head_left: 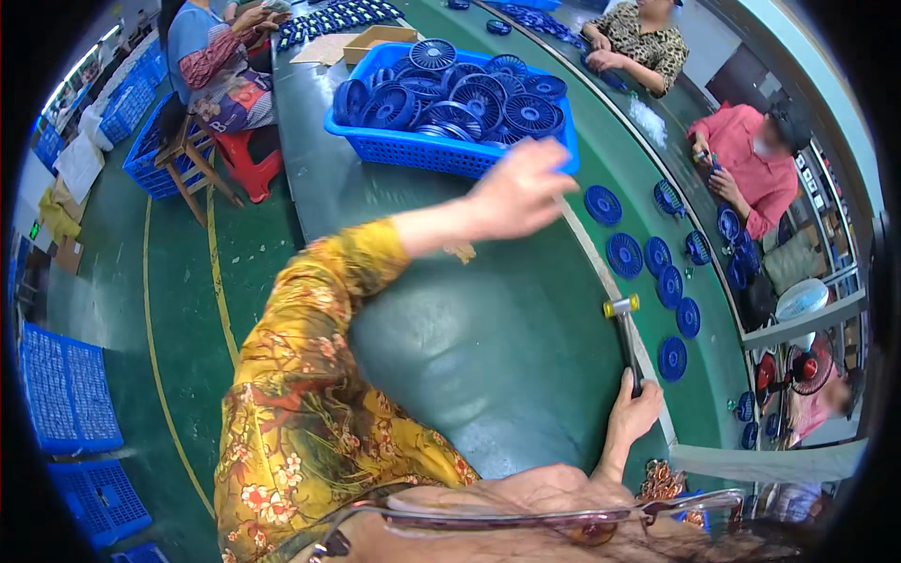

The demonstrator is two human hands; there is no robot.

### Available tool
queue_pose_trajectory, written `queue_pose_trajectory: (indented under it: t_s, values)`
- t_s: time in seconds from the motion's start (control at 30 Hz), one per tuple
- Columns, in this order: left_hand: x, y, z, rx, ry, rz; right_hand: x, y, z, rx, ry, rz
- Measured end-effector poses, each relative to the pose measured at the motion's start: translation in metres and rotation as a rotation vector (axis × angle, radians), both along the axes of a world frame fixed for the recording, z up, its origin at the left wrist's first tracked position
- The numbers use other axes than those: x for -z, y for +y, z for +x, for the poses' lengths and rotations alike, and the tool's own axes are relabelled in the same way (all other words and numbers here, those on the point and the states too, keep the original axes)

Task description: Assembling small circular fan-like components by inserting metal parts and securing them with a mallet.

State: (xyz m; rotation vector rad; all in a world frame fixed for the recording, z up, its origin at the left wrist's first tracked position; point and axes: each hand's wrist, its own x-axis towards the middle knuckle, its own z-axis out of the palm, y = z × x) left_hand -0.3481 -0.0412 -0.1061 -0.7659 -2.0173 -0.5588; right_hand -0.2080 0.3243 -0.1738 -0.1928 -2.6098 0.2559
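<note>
My left hand point(526, 192) is stretched across the green work table point(450, 357), at the near right corner of a blue plastic basket point(413, 155). It is blurred, with its fingers extended and nothing visible in them. Round dark-blue slatted fan grilles point(479, 101) fill the basket in a heap. Low on the right, my right hand point(636, 413) is wrapped around the dark handle of a small mallet point(621, 307) with a yellow-faced head. The mallet's head points away from me, beside the pale strip along the conveyor belt.
Several blue fan grilles point(624, 255) lie flat on the green conveyor belt point(601, 169) to the right. Copper-coloured parts point(663, 480) sit near the lower right. Behind the basket stands an open cardboard box point(380, 42). People work across the belt and at the far left.
</note>
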Motion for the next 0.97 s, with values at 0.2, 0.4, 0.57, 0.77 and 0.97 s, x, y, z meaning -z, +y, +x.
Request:
queue_pose_trajectory:
  t_s: [0.2, 0.4, 0.57, 0.77, 0.97]
  values:
    - [-0.020, -0.189, 0.029, -0.896, -0.005, -0.019, 0.002, -0.007, 0.051, -0.089, -0.020, -0.025]
    - [-0.003, -0.215, 0.029, -0.772, -0.398, 0.119, -0.001, -0.005, 0.069, -0.042, -0.107, -0.027]
    - [-0.013, -0.190, 0.009, -0.780, -0.592, 0.051, 0.002, -0.008, 0.068, -0.047, -0.080, 0.019]
    - [-0.031, -0.176, -0.002, -0.942, -0.717, 0.053, -0.002, -0.012, 0.067, -0.057, -0.049, 0.056]
    - [-0.017, -0.184, 0.004, -0.824, -0.575, 0.195, -0.001, -0.002, 0.067, -0.069, -0.097, -0.022]
